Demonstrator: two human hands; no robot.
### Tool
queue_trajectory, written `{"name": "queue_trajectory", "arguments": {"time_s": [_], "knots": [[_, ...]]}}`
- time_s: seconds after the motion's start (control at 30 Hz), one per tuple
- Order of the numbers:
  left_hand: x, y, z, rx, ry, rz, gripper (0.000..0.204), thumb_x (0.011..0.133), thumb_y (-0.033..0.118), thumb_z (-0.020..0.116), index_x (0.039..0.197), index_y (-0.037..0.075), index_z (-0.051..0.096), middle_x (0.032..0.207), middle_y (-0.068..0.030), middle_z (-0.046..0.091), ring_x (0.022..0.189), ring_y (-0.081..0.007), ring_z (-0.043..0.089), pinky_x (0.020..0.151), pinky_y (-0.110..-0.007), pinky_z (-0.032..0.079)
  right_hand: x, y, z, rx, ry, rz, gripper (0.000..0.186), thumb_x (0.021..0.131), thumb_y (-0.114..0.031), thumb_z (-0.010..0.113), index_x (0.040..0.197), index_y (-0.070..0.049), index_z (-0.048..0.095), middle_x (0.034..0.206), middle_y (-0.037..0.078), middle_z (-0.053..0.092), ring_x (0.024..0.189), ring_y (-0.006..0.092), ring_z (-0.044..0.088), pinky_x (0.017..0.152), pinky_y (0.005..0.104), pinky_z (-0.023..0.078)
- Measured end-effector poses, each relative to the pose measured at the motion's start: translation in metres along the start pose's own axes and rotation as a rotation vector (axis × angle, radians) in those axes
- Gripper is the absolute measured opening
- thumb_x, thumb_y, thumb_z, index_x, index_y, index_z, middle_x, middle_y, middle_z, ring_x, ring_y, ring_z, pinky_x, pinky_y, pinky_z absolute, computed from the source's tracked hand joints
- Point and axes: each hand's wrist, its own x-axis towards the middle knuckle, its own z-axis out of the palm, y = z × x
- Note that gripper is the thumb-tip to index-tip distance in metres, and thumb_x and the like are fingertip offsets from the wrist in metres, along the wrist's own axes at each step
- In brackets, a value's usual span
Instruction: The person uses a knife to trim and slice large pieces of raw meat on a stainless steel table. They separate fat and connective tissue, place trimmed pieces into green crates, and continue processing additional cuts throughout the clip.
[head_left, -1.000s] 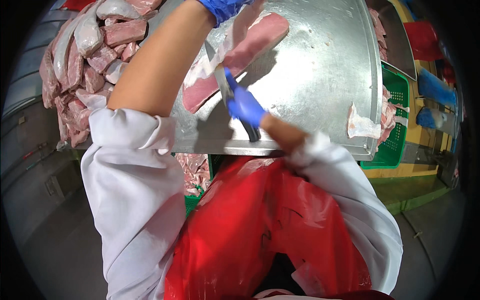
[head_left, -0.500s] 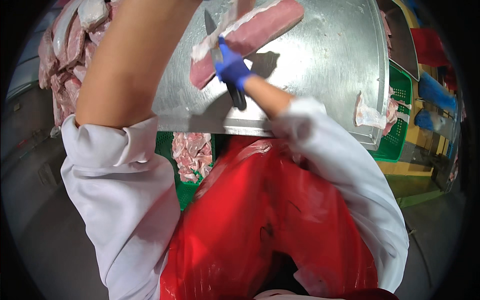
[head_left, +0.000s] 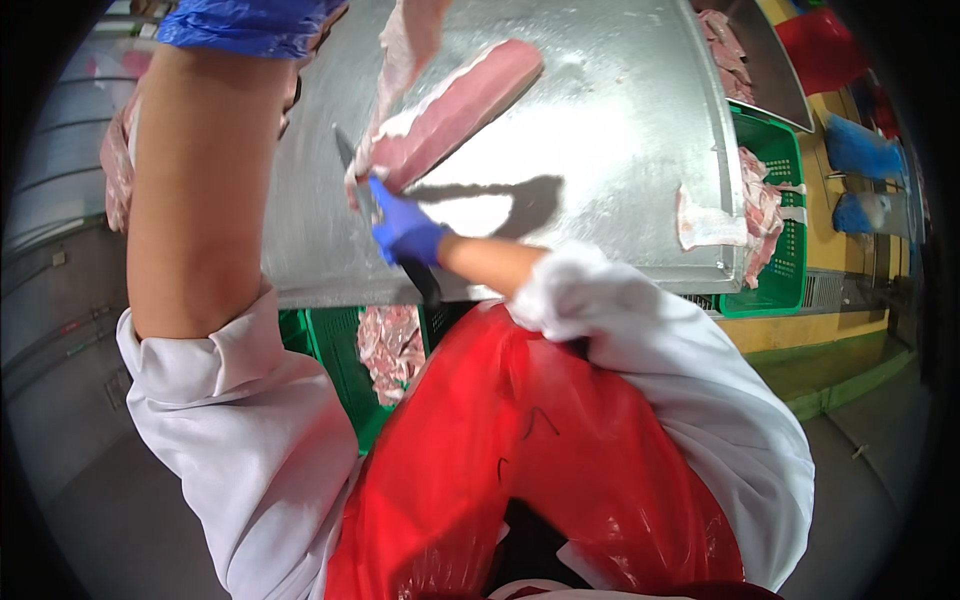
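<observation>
A long pink piece of meat [head_left: 465,115], likely a loin, lies slantwise on the metal table. A pale strip of fat or membrane [head_left: 408,45] rises from its left side and runs out of view at the top. In my gloved right hand [head_left: 412,230] is a knife [head_left: 344,146], gripped by its dark handle, its blade at the meat's near left end. My left hand [head_left: 250,25], in a blue glove, reaches to the top edge; its fingers are out of view, so whether it holds the strip cannot be told.
A flat pale scrap [head_left: 710,218] rests by the right edge of the metal table [head_left: 640,150]. Beyond that edge stand a green crate [head_left: 790,255] of trimmings and a metal tray [head_left: 770,65] with meat. Another green crate [head_left: 335,345] with scraps sits below the table's near edge. More meat [head_left: 118,165] is at the left.
The knife has moved from across the meat to its near left end. My left hand has gone up and left. The whole view has shifted, and the pale strip now stands up from the meat.
</observation>
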Motion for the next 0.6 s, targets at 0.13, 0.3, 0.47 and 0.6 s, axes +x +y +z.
{"name": "queue_trajectory", "arguments": {"time_s": [0.13,0.3,0.47,0.6], "knots": [[0.032,0.005,0.081,-0.026,-0.238,0.057,0.014,0.095,0.013,0.056,0.103,0.001,0.060,0.080,-0.0024,0.051,0.064,-0.0082,0.045,0.054,-0.022,0.038,-0.024,-0.016,-0.011,-0.127,-0.328,-0.103,0.087,0.087,0.000,0.048,0.159,-0.028,0.009,0.071,0.008,0.054,0.049,0.0173,0.053,0.045,0.0344,0.048],[0.043,-0.005,0.196,0.176,-0.699,0.232,0.024,0.097,0.015,0.056,0.116,0.001,0.056,0.101,-0.0056,0.053,0.087,-0.0126,0.048,0.075,-0.026,0.039,-0.059,-0.021,-0.078,-0.076,-0.064,-0.333,0.081,0.092,-0.006,0.049,0.159,-0.031,0.009,0.075,0.009,0.057,0.058,0.0152,0.057,0.053,0.0321,0.052],[0.067,-0.070,0.201,0.448,-0.858,0.410,0.035,0.099,0.018,0.056,0.129,0.001,0.053,0.121,-0.0088,0.055,0.110,-0.0170,0.052,0.096,-0.029,0.040,-0.219,0.069,-0.232,-0.017,0.821,-0.008,0.078,0.095,-0.012,0.054,0.159,-0.029,0.013,0.091,0.007,0.063,0.066,0.0130,0.061,0.056,0.0280,0.052],[0.060,-0.266,-0.019,0.696,-0.260,-0.139,0.063,0.093,0.033,0.069,0.140,-0.002,0.045,0.139,-0.0211,0.052,0.129,-0.0286,0.050,0.107,-0.037,0.041,-0.287,0.101,-0.301,0.059,0.995,-0.262,0.085,0.091,-0.002,0.059,0.159,-0.029,0.015,0.079,0.004,0.060,0.059,0.0105,0.056,0.045,0.0248,0.048]]}}
